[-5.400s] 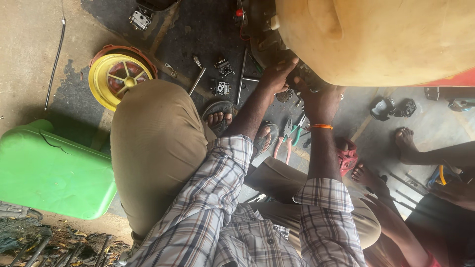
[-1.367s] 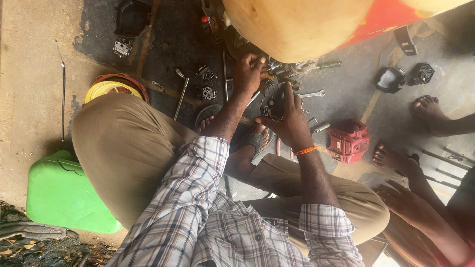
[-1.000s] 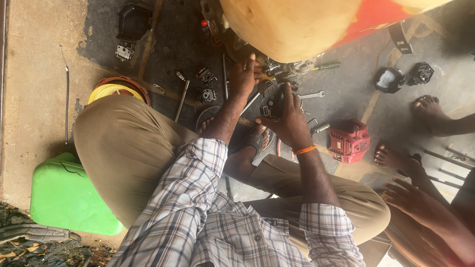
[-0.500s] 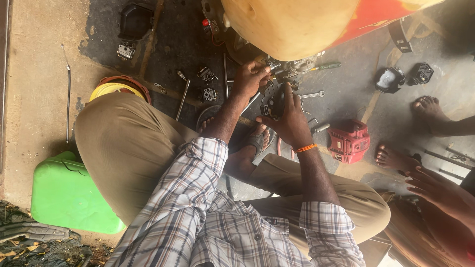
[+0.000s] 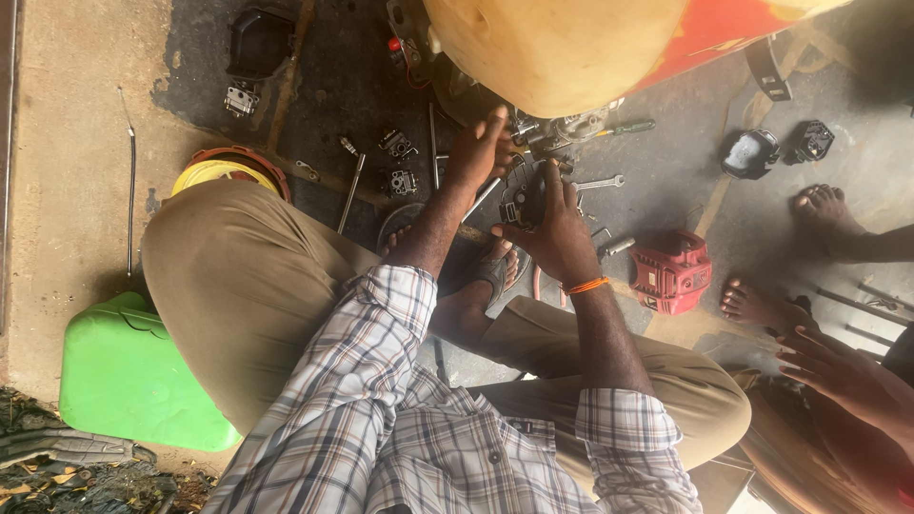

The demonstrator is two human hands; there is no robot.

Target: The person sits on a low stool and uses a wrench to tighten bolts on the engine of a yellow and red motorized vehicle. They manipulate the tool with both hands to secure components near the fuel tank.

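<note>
I squat over a greasy floor beside a yellow and red tank (image 5: 571,48) with a small engine (image 5: 557,128) under it. My left hand (image 5: 481,148) reaches to the engine's edge, its fingers bent against the metal. My right hand (image 5: 552,233), an orange band on its wrist, is closed around a small dark engine part (image 5: 524,202) just below the engine. Whether the left hand grips anything is hidden.
A red engine cover (image 5: 671,274), spanners (image 5: 595,183), a screwdriver (image 5: 628,127), rods and small black parts (image 5: 400,181) lie around. A green canister (image 5: 129,376) and a yellow wheel (image 5: 224,173) sit at my left. Another person's feet (image 5: 828,214) and hand (image 5: 838,366) are at the right.
My head has dropped lower since the oldest frame. My right hand has come down with the dark part; my left hand shifted slightly along the engine. The other person's hand came in at the right.
</note>
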